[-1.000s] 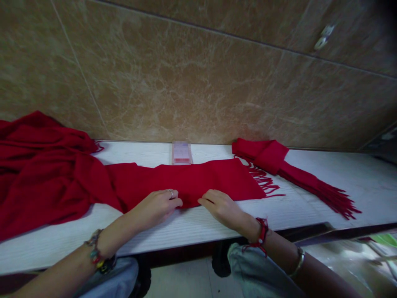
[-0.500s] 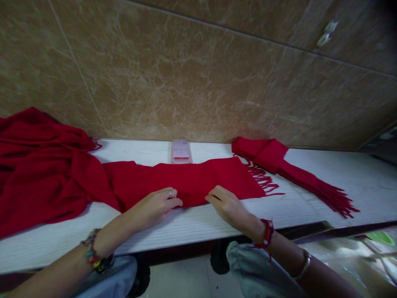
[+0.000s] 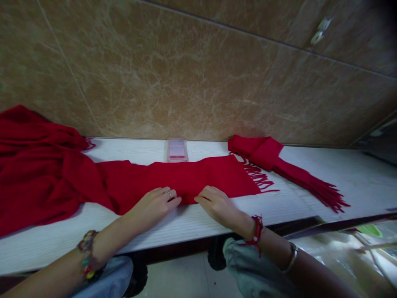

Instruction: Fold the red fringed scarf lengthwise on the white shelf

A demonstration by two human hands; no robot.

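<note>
Your left hand (image 3: 156,206) and right hand (image 3: 219,208) touched the red scarf (image 3: 189,179) along its near edge. Whether either gripped it was unclear.

Scarf (image 3: 214,174) on tabletop (image 3: 173,229), second scarf (image 3: 259,151) right, item (image 3: 177,149) behind, wall (image 3: 186,78) beyond
</note>
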